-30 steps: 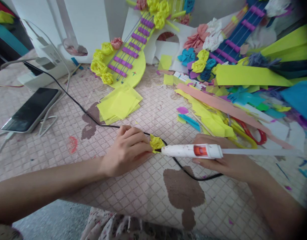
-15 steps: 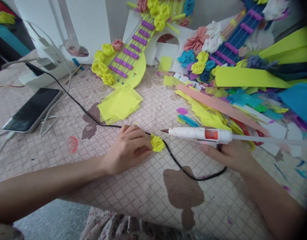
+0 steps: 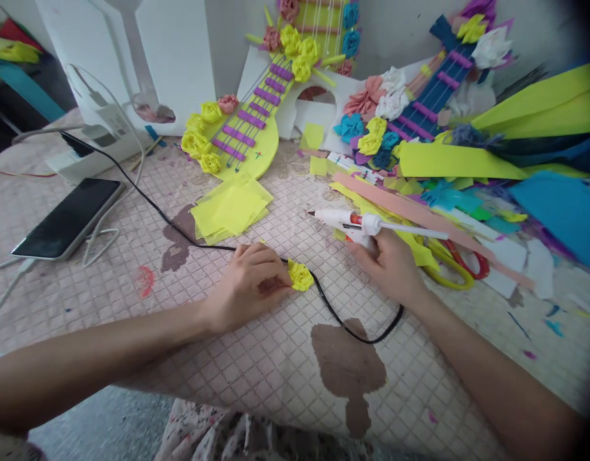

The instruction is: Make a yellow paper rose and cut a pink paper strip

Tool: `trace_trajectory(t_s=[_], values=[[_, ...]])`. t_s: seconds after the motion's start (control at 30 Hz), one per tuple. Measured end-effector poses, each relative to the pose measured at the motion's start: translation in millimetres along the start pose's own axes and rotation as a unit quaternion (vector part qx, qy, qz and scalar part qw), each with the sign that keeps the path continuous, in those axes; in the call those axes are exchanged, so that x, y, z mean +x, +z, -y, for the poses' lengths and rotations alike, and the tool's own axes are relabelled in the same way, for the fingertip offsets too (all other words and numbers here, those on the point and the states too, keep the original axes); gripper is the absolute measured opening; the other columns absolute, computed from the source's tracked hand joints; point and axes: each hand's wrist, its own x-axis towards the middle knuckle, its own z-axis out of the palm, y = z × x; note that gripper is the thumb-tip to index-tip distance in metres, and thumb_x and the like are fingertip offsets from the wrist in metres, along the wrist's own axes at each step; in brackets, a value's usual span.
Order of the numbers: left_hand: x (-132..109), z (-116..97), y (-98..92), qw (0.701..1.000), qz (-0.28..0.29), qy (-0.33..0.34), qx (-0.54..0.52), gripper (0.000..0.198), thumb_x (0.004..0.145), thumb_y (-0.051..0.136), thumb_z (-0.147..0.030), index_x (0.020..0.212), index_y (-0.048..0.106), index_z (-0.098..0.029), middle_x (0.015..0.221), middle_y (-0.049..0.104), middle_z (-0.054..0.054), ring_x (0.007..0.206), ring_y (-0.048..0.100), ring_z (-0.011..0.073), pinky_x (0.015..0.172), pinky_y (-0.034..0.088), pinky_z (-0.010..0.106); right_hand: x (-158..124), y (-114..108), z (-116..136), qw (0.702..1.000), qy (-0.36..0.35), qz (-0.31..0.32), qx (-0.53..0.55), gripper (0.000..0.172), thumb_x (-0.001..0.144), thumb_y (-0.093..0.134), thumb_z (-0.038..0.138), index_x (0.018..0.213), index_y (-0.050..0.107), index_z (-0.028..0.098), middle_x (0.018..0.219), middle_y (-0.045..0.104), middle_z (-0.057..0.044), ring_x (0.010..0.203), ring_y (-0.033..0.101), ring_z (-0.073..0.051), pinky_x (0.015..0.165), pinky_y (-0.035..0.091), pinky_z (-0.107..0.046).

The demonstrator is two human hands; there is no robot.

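Note:
My left hand (image 3: 251,282) pinches a small crumpled yellow paper flower (image 3: 301,276) between thumb and fingers, low over the cloth. Wrapped around the handle of a white glue gun (image 3: 340,219) is my right hand (image 3: 388,266). The gun's dark nozzle points left, and a glue stick sticks out of its rear. Its black cord (image 3: 345,325) loops over the cloth and passes behind the flower and my left hand. A stack of yellow paper squares (image 3: 232,208) lies beyond my left hand.
A yellow paper guitar (image 3: 261,144) and a blue one (image 3: 436,96) lean at the back. Paper strips and scraps (image 3: 448,198) cover the right, with scissors (image 3: 448,275) beside my right hand. On the left are a phone (image 3: 69,218) and a power strip (image 3: 91,157).
My right hand has moved the glue gun away from me and a little left, tilting it. My left hand still holds the flower in nearly the same spot. The view has shifted slightly.

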Motion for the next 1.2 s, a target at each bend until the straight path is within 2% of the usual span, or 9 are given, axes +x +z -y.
trace_trajectory(t_s=[0.17,0.43,0.57,0.67,0.73,0.8,0.93,1.03,1.2], values=[[-1,1,1.6,1.0,0.005,-0.007,0.004,0.014,0.086,0.059,-0.029,0.077,0.063,-0.02,0.081,0.064,0.0,0.083,0.054,0.0157,0.078,0.036,0.032,-7,-6,-5,0.999,0.0,-0.034,0.03,0.035,0.086,0.052,0.041,0.112,0.056,0.018,0.1,0.064,-0.011,0.085,0.061,-0.025,0.072,0.048,-0.041],[-1,-1,0.5,1.0,0.011,-0.013,0.009,0.013,0.086,0.058,-0.028,0.077,0.063,-0.02,0.082,0.065,0.001,0.084,0.054,0.0162,0.078,0.036,0.033,-7,-5,-9,0.997,0.025,-0.04,0.054,0.034,0.084,0.054,0.041,0.11,0.054,0.018,0.099,0.064,-0.009,0.08,0.062,-0.023,0.069,0.049,-0.039],[-1,0,1.7,1.0,0.005,-0.012,0.004,0.013,0.085,0.06,-0.03,0.077,0.063,-0.02,0.082,0.064,0.0,0.084,0.053,0.0162,0.078,0.036,0.033,-13,-7,-4,0.988,0.025,-0.149,0.018,0.023,0.082,0.058,0.039,0.093,0.053,0.02,0.084,0.06,-0.005,0.073,0.058,-0.02,0.066,0.047,-0.037],[-2,1,2.7,1.0,0.004,-0.013,0.002,0.012,0.085,0.061,-0.03,0.078,0.063,-0.02,0.081,0.064,0.0,0.084,0.053,0.0163,0.078,0.036,0.033,-21,-10,12,0.976,-0.033,-0.216,0.015,0.012,0.081,0.058,0.028,0.078,0.048,0.022,0.071,0.052,0.0,0.067,0.052,-0.017,0.064,0.044,-0.033],[-2,1,2.9,1.0,0.003,-0.014,0.003,0.011,0.084,0.061,-0.029,0.077,0.063,-0.02,0.08,0.064,0.0,0.083,0.053,0.0163,0.078,0.036,0.033,-27,-9,28,0.979,-0.085,-0.178,0.055,0.011,0.082,0.056,0.021,0.076,0.047,0.022,0.069,0.05,0.001,0.066,0.051,-0.015,0.062,0.043,-0.03],[-1,1,3.0,1.0,0.001,-0.014,0.004,0.01,0.083,0.062,-0.028,0.077,0.063,-0.02,0.08,0.063,0.0,0.083,0.053,0.0164,0.078,0.036,0.033,-30,-5,45,0.986,-0.108,-0.085,0.094,0.008,0.081,0.056,0.018,0.084,0.05,0.021,0.076,0.053,-0.001,0.066,0.05,-0.014,0.062,0.044,-0.029],[0,1,3.4,1.0,-0.001,-0.012,0.013,0.012,0.084,0.062,-0.03,0.077,0.064,-0.02,0.078,0.063,0.001,0.082,0.053,0.0165,0.077,0.036,0.033,-32,7,70,0.986,-0.065,0.069,0.135,0.037,0.078,0.06,0.02,0.112,0.047,0.021,0.101,0.054,-0.007,0.07,0.051,-0.013,0.063,0.046,-0.03],[-1,1,3.6,1.0,-0.002,-0.007,0.016,0.012,0.084,0.061,-0.03,0.077,0.064,-0.021,0.079,0.064,0.001,0.082,0.053,0.0165,0.076,0.036,0.033,-29,14,77,0.984,-0.023,0.106,0.14,0.043,0.078,0.059,0.022,0.118,0.043,0.02,0.103,0.056,-0.009,0.073,0.054,-0.016,0.062,0.045,-0.031],[-1,1,3.5,1.0,0.001,-0.009,0.016,0.01,0.084,0.062,-0.029,0.078,0.063,-0.021,0.081,0.064,0.0,0.085,0.053,0.0169,0.078,0.036,0.033,-25,19,79,0.984,-0.008,0.12,0.13,0.042,0.078,0.058,0.023,0.118,0.043,0.02,0.098,0.06,-0.007,0.078,0.057,-0.018,0.063,0.045,-0.031]])
